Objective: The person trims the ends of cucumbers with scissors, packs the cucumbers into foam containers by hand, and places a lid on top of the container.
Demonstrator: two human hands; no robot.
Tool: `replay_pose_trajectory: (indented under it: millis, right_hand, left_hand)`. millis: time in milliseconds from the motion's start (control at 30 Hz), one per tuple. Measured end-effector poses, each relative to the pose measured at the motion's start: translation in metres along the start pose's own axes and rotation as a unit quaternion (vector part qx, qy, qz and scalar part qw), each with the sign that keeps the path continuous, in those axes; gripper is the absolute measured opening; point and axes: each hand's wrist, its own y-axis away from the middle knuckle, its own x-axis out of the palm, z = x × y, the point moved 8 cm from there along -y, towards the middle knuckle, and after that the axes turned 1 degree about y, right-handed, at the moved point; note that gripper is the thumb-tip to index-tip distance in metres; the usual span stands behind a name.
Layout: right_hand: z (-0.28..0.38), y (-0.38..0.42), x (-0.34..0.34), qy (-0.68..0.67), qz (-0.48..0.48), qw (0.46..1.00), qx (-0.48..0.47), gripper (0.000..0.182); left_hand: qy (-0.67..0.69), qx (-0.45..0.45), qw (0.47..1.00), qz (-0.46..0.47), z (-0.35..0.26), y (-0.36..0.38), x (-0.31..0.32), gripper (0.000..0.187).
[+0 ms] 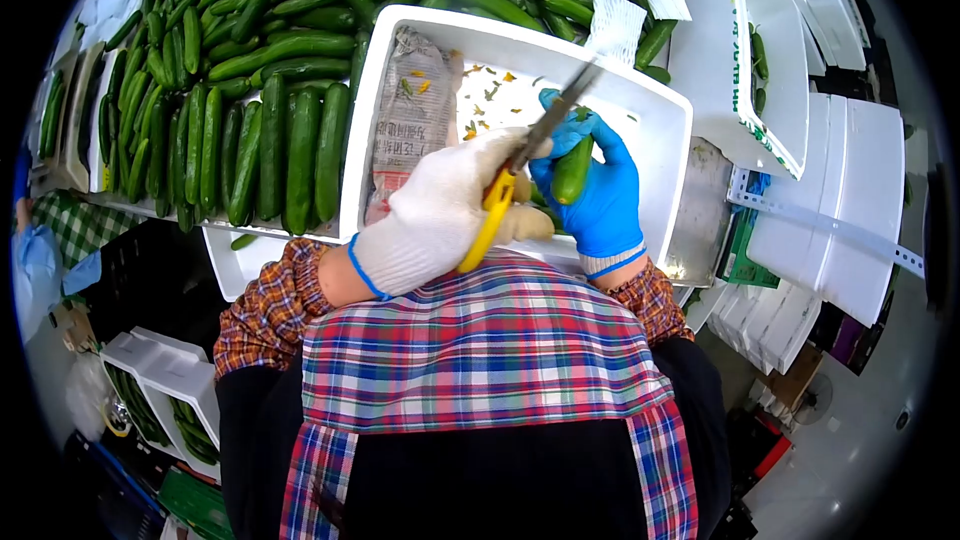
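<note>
My left hand (pixel 450 195), in a white knit glove, is closed around the yellow handle of a pair of scissors (pixel 498 202). The scissors' dark blades point up and to the right, blurred at the tip, close to my other hand. In a blue glove, my right hand (pixel 605 185) grips a green cucumber (pixel 572 172) near its upper end. Both hands are over a white foam box (pixel 668 130). Inside the box lie a printed newspaper sheet (pixel 395 105) and small yellow and green scraps (pixel 480 110).
Many cucumbers (pixel 300 50) are piled behind and left of the box. White foam netting (pixel 615 25) lies at its back edge. An upright foam box (pixel 755 50) and stacked white boxes (pixel 830 190) stand at right. A person's blue sleeve (pixel 38 265) shows at far left.
</note>
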Motion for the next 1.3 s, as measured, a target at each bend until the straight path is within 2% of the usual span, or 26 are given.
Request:
replay_pose_trajectory:
  millis: [67, 100, 133, 200, 233, 300, 367, 400, 433, 500, 600, 667, 700, 733, 800, 833, 867, 900, 967, 1000, 1067, 1100, 1167, 1200, 1267, 1300]
  right_hand:
    - [0.003, -0.001, -0.008, 0.193, -0.024, 0.979, -0.057, 0.044]
    - [-0.009, 0.0, -0.004, 0.286, -0.015, 0.956, -0.068, 0.044]
    - [-0.014, -0.005, -0.007, 0.243, 0.021, 0.969, -0.023, 0.044]
    - [-0.009, -0.008, 0.002, 0.366, -0.012, 0.926, -0.096, 0.041]
    - [-0.008, -0.014, 0.005, 0.369, -0.005, 0.925, -0.093, 0.041]
    - [-0.031, -0.024, 0.016, 0.127, 0.082, 0.985, 0.081, 0.037]
    - [-0.035, -0.042, 0.039, 0.169, 0.087, 0.976, 0.11, 0.035]
    - [-0.038, -0.054, 0.049, 0.208, 0.085, 0.965, 0.132, 0.033]
    - [-0.02, -0.074, 0.049, 0.253, 0.027, 0.966, 0.053, 0.032]
    - [-0.001, -0.12, 0.07, 0.311, 0.042, 0.95, -0.006, 0.029]
    - [0.001, -0.15, 0.119, 0.302, 0.12, 0.946, 0.012, 0.043]
    - [-0.014, -0.13, 0.147, 0.375, 0.14, 0.916, 0.034, 0.038]
    - [-0.017, -0.118, 0.158, 0.459, 0.214, 0.862, 0.033, 0.043]
    - [-0.02, -0.101, 0.161, 0.556, 0.233, 0.797, 0.028, 0.046]
    - [-0.009, -0.066, 0.143, 0.761, 0.212, 0.612, -0.002, 0.044]
    - [-0.001, -0.051, 0.124, 0.798, 0.119, 0.589, 0.049, 0.043]
    - [0.006, -0.038, 0.103, 0.845, 0.092, 0.52, 0.087, 0.044]
    - [0.028, -0.021, 0.07, 0.893, 0.073, 0.435, 0.088, 0.047]
    - [0.041, 0.018, 0.037, 0.97, 0.066, 0.2, 0.125, 0.068]
    - [0.046, 0.032, 0.023, 0.977, 0.038, 0.146, 0.147, 0.074]
    - [0.064, 0.049, -0.019, 0.97, -0.036, 0.099, 0.22, 0.075]
    - [0.072, 0.052, -0.034, 0.97, -0.041, 0.102, 0.217, 0.075]
    - [0.079, 0.05, -0.041, 0.984, -0.005, 0.129, 0.126, 0.075]
    - [0.077, 0.046, -0.036, 0.983, -0.005, 0.131, 0.125, 0.075]
    - [0.078, 0.042, -0.044, 0.949, -0.082, 0.11, 0.283, 0.069]
    - [0.075, 0.039, -0.044, 0.95, -0.08, 0.11, 0.282, 0.069]
  left_hand:
    - [-0.162, 0.099, 0.982, -0.015, -0.021, -0.004, 0.002, 0.058]
    - [-0.165, 0.142, 0.976, -0.026, -0.019, -0.005, 0.002, 0.062]
    - [-0.167, 0.146, 0.975, -0.03, -0.016, -0.006, -0.001, 0.062]
    - [-0.146, 0.091, 0.985, -0.016, -0.004, -0.009, -0.007, 0.055]
    - [-0.067, 0.069, 0.995, -0.023, 0.006, -0.006, -0.012, 0.047]
    - [0.051, 0.063, 0.994, -0.077, 0.013, 0.004, -0.029, 0.039]
    - [0.161, 0.096, 0.971, -0.15, 0.03, 0.009, -0.042, 0.035]
    - [0.14, 0.067, 0.973, -0.172, 0.035, 0.011, -0.049, 0.034]
    - [0.139, 0.067, 0.969, -0.195, 0.038, 0.014, -0.053, 0.032]
    - [0.137, 0.069, 0.964, -0.216, 0.043, 0.017, -0.058, 0.03]
    - [0.234, 0.045, 0.949, -0.206, 0.066, 0.012, -0.062, 0.03]
    - [0.253, 0.015, 0.948, -0.191, 0.078, 0.009, -0.064, 0.036]
    - [0.239, 0.009, 0.953, -0.187, 0.073, 0.01, -0.063, 0.038]
    - [0.15, -0.008, 0.97, -0.193, 0.058, 0.014, -0.061, 0.037]
    - [0.115, 0.01, 0.976, -0.182, 0.049, 0.011, -0.06, 0.037]
    - [0.143, 0.014, 0.974, -0.173, 0.052, 0.007, -0.058, 0.037]
    - [0.123, -0.001, 0.977, -0.176, 0.054, 0.007, -0.058, 0.037]
    - [0.127, -0.009, 0.977, -0.172, 0.057, 0.005, -0.057, 0.037]
    - [0.097, 0.011, 0.981, -0.17, 0.06, -0.002, -0.056, 0.038]
    - [0.098, 0.012, 0.981, -0.167, 0.057, -0.002, -0.054, 0.036]
    - [0.21, -0.011, 0.966, -0.148, 0.065, -0.004, -0.051, 0.036]
    - [0.236, -0.018, 0.961, -0.141, 0.065, -0.005, -0.049, 0.036]
    - [0.172, -0.006, 0.975, -0.138, 0.059, -0.003, -0.048, 0.036]
    - [0.109, 0.006, 0.984, -0.138, 0.055, -0.001, -0.048, 0.036]
    - [0.109, 0.001, 0.984, -0.143, 0.054, -0.001, -0.049, 0.036]
    - [0.112, -0.004, 0.982, -0.15, 0.054, 0.0, -0.05, 0.036]
